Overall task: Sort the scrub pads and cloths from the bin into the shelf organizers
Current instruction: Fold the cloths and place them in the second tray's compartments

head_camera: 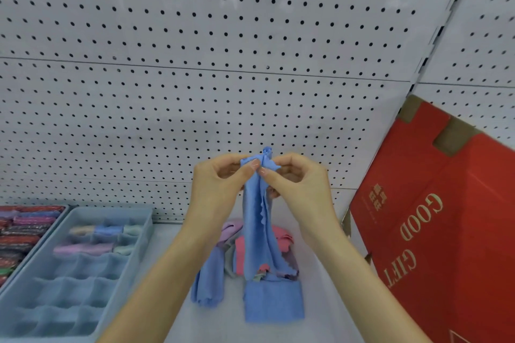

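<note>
A tray of scrub pads [25, 231] sits at the far left edge of the shelf [328, 301]. Just beside it is the blue organizer [133, 256], with rolled cloths [94, 231] in some back slots.

In the middle, the left hand [217, 184] and right hand [301, 184] are raised side by side. Their fingers [250, 167] are curled, and both pinch the top of one blue cloth [257, 231]. The cloth hangs straight down, long way up and down. Its low end reaches the pile [239, 255] of cloths on the shelf.

The organizer lies to the left, so I think the left hand is nearer. Only bare shelf lies between.

A red box [446, 231] stands at the right edge, near the right arm.
</note>
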{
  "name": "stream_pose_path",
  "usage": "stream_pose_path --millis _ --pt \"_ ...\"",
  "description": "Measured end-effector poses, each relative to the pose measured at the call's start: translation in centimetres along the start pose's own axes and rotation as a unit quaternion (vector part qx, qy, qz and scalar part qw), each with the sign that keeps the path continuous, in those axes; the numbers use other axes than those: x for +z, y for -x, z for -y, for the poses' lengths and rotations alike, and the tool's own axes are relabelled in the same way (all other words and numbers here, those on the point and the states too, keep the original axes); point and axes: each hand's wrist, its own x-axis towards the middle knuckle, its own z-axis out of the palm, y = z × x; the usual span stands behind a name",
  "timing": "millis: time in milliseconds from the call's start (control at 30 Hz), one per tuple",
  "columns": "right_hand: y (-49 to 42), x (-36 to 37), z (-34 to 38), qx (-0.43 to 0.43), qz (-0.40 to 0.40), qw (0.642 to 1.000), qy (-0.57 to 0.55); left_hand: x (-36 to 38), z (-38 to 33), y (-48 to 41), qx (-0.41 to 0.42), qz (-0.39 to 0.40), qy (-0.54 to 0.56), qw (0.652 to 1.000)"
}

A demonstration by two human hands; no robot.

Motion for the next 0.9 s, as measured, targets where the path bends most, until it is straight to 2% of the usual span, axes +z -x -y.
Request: stream_pose_path --millis 233,433,667,767,833,900 --pt "0.3 0.9 1.2 -0.066 -0.012 0.997 0.046 0.0 -1.4 -0.1 0.003 -0.024 0.015 1.0" --pt "0.1 1.0 1.4 -0.063 -0.035 0.997 0.007 0.5 -2.0 0.5 -0.009 0.025 0.08 0.996" --pt "0.0 -0.6 2.0 -0.05 0.103 0.989 0.093 -0.7 -1.7 -0.1 -0.006 0.04 0.006 0.999" --pt "-0.2 -1.3 1.7 -0.054 0.057 0.991 0.106 -1.1 -1.9 -0.3 -0.014 0.045 0.01 0.999" --pt "-0.3 -1.4 1.0 -0.04 0.021 0.996 0.077 -1.1 -2.4 -0.5 -0.009 0.045 0.009 0.999" --pt "-0.4 -1.1 0.2 0.011 0.05 0.999 -0.008 -0.8 -3.3 -0.7 0.005 0.051 0.007 0.999"
